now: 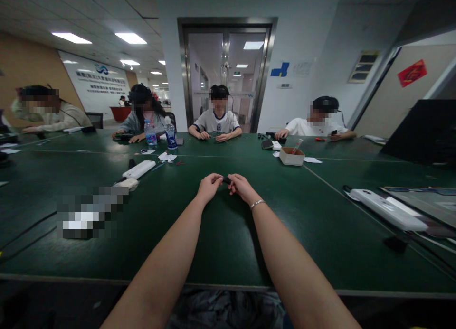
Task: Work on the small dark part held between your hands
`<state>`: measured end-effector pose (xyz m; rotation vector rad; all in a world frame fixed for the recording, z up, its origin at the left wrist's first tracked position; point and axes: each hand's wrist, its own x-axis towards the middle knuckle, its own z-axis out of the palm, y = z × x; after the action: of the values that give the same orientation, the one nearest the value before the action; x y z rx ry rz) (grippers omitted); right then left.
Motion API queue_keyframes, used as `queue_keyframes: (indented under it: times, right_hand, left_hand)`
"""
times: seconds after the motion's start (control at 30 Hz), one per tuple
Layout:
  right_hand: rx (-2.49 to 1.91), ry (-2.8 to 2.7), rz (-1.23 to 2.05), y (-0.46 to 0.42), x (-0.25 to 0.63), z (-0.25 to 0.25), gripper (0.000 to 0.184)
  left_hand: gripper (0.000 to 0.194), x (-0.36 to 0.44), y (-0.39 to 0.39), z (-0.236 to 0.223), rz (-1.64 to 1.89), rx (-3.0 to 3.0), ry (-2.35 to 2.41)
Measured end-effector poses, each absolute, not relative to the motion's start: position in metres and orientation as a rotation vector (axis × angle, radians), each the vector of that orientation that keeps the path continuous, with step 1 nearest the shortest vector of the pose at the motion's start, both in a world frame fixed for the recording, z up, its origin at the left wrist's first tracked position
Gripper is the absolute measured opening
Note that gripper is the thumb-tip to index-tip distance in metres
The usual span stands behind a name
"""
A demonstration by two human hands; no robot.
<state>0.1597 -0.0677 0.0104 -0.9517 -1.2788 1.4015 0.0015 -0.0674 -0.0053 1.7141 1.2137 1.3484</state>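
A small dark object [227,180] is held between my two hands, just above the green table [228,243]. It is too small and dark to name, and the fingers cover its ends. My left hand [209,186] pinches its left end between thumb and fingertips. From the other side, my right hand [242,188] grips the right end with its fingers curled in. A silver bracelet [257,203] circles my right wrist. Both forearms reach forward over the table's front edge.
White power strips lie left [139,169] and right [388,209], with cables. Ahead right stands a small open box [291,156]. Two bottles [170,134] and paper scraps [167,157] are ahead left. Several people sit across the table. A dark monitor-like panel [423,132] is far right.
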Motion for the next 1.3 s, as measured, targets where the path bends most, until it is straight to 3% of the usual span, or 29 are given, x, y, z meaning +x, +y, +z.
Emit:
queue_keyframes:
  times: [0.13, 0.33, 0.47, 0.57, 0.7, 0.8, 1.03, 1.17, 1.3]
  right_hand:
    - [-0.919, -1.211, 1.409, -0.0694, 0.1609, 0.0116, 0.035]
    - [-0.928, -1.326, 1.413, -0.0708, 0.1598, 0.0126, 0.018]
    - [-0.894, -1.238, 1.459, -0.0718, 0.1610, 0.0134, 0.051]
    - [-0.941, -1.262, 1.483, -0.0711, 0.1600, 0.0137, 0.029]
    - [-0.914, -1.288, 1.460, -0.0713, 0.1605, 0.0139, 0.018]
    - [-0.870, -1.229, 1.521, -0.0729, 0.1635, 0.0151, 0.038]
    - [-0.937, -1.276, 1.445, -0.0716, 0.1607, 0.0136, 0.019]
    - [-0.920, -1.187, 1.454, -0.0718, 0.1608, 0.0130, 0.037]
    - [-0.951, -1.214, 1.452, -0.0708, 0.1602, 0.0126, 0.019]
  left_hand:
    - [0.019, 0.0016, -0.0679, -0.0042, 1.370, 1.690, 1.231]
    - [0.018, 0.0009, -0.0670, -0.0052, 1.379, 1.684, 1.220]
    - [0.018, 0.0007, -0.0671, -0.0056, 1.383, 1.654, 1.213]
    - [0.018, 0.0013, -0.0678, -0.0053, 1.373, 1.657, 1.196]
    - [0.019, 0.0013, -0.0680, -0.0050, 1.358, 1.643, 1.197]
    - [0.019, 0.0011, -0.0686, -0.0040, 1.358, 1.634, 1.205]
    - [0.017, 0.0030, -0.0716, -0.0010, 1.353, 1.652, 1.231]
    - [0.017, 0.0025, -0.0703, -0.0024, 1.373, 1.663, 1.219]
    - [0.018, 0.0019, -0.0702, -0.0026, 1.357, 1.676, 1.222]
